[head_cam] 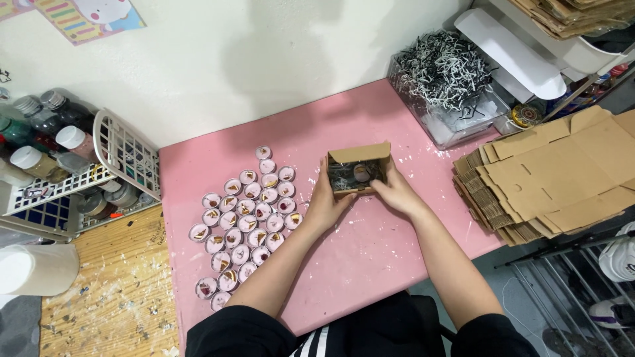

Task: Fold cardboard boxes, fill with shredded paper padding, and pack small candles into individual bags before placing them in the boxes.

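Note:
A small open cardboard box [358,155] sits on the pink table [370,258], its flap standing up at the back. Inside it I see dark shredded paper and one small round candle [361,173]. My left hand [324,203] grips the box's left side. My right hand [395,190] holds the right front corner, fingers reaching over the rim. To the left of the box lie several small round tealight candles [246,228] with pinkish wax, spread in a loose cluster.
A clear bin of black-and-white shredded paper [444,73] stands at the back right. Flat cardboard box blanks [555,175] are stacked at the right edge. A white wire basket with bottles [79,165] sits at the left, above a paint-spattered wooden surface [112,291].

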